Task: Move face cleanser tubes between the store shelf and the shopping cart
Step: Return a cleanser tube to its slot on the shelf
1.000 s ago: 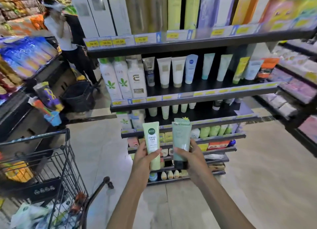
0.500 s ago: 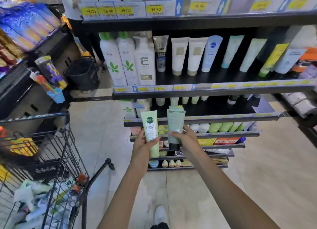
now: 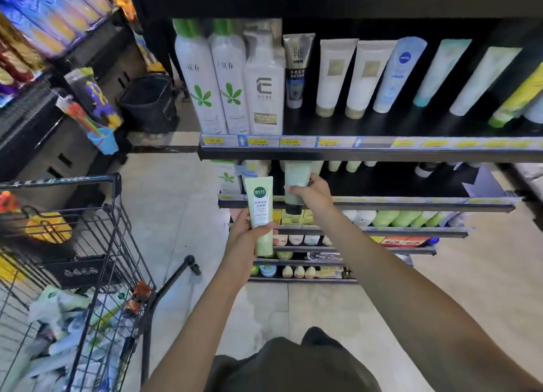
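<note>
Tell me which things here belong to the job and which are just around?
Job:
pale green cleanser tube in left hand
grey-green cleanser tube in right hand
black store shelf
black wire shopping cart

Just around:
tall white spray cans
black floor basket

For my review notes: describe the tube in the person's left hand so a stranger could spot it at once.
Start at the black store shelf and drop to the two hands in front of it. The left hand grips an upright pale green tube. Unlike the greyer tube in the right hand, it bears a dark green round logo.
</note>
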Demonstrator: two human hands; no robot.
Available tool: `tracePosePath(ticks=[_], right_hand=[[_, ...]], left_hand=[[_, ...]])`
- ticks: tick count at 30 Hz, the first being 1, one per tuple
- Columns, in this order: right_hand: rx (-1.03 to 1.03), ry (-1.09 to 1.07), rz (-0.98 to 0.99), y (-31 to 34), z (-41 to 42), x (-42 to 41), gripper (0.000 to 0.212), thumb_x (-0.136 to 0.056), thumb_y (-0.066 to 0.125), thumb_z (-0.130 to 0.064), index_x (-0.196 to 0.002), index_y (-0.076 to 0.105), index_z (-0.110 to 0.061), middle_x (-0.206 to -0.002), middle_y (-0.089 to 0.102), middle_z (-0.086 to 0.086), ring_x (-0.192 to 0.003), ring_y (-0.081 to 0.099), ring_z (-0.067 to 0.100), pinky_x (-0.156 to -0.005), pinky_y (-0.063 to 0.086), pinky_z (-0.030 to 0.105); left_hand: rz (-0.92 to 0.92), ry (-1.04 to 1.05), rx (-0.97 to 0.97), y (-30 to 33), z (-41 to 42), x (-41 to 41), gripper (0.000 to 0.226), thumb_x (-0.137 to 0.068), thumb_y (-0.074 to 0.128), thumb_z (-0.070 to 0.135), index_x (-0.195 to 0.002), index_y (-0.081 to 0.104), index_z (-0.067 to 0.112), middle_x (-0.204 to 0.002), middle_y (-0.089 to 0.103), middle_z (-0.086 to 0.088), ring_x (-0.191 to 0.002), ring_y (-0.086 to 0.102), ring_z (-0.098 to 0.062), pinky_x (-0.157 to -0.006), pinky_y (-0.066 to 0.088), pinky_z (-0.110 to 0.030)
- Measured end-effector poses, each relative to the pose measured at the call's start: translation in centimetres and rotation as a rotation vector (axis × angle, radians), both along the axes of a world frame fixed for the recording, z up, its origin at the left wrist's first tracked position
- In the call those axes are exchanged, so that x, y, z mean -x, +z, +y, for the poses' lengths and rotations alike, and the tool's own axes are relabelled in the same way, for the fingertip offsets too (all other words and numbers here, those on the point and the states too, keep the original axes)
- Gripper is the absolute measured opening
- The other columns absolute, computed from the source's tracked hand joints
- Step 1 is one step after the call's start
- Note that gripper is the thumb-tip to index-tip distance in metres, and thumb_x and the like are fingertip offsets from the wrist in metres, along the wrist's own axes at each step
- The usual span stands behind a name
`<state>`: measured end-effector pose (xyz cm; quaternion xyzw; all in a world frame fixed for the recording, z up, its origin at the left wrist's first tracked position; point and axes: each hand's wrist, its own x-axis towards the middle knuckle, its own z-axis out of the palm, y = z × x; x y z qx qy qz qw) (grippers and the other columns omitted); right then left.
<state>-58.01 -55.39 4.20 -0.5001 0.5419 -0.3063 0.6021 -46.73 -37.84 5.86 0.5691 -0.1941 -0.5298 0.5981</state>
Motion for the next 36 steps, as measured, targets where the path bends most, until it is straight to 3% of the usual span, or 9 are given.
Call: tracePosePath(ticks=[6, 17, 28, 36], right_hand=[[0.056, -0.015, 0.048, -1.0, -2.9, -2.4, 0.056, -0.074, 0.091, -0.018, -0.122, 0.061, -0.018, -0.116, 0.072, 0.0, -0.112, 0.066, 0.023, -0.103, 0.054, 0.045], [0.126, -0.055, 0.033, -1.9, -4.9, -3.1, 0.051, -0.078, 0.089, -0.017, -0.119, 0.06, -0.018, -0.117, 0.07, 0.0, -0.114, 0.065, 0.022, -0.108, 0.05, 0.042], [0.215, 0.018, 0.239, -2.5, -5.4, -4.1, 0.06, -0.076, 0.09, -0.026, -0.127, 0.059, -0.017, -0.125, 0.068, 0.004, -0.122, 0.061, 0.027, -0.109, 0.049, 0.043], [0.234, 0.101, 0.242, -4.1, -4.7, -3.7, 0.063, -0.078, 0.087, -0.012, -0.132, 0.053, -0.013, -0.131, 0.065, 0.008, -0.13, 0.057, 0.026, -0.101, 0.045, 0.03]], left_hand=[[-0.038, -0.002, -0.006, -0.6, -0.8, -0.6, 0.047, -0.088, 0.072, 0.0, -0.129, 0.059, 0.019, -0.118, 0.073, -0.014, -0.094, 0.069, -0.031, -0.09, 0.053, -0.063], [-0.031, -0.006, -0.023, -1.6, -1.4, -1.3, 0.049, -0.088, 0.073, -0.001, -0.132, 0.058, 0.014, -0.121, 0.072, -0.014, -0.089, 0.069, -0.025, -0.086, 0.058, -0.048], [-0.044, 0.016, -0.076, -2.2, -0.8, -0.5, 0.05, -0.088, 0.073, -0.001, -0.132, 0.059, 0.018, -0.115, 0.074, -0.01, -0.091, 0.073, -0.025, -0.077, 0.061, -0.041], [-0.045, 0.033, -0.097, -2.2, 0.4, -0.5, 0.05, -0.088, 0.072, -0.003, -0.133, 0.059, 0.015, -0.117, 0.072, -0.016, -0.086, 0.072, -0.024, -0.068, 0.059, -0.032]])
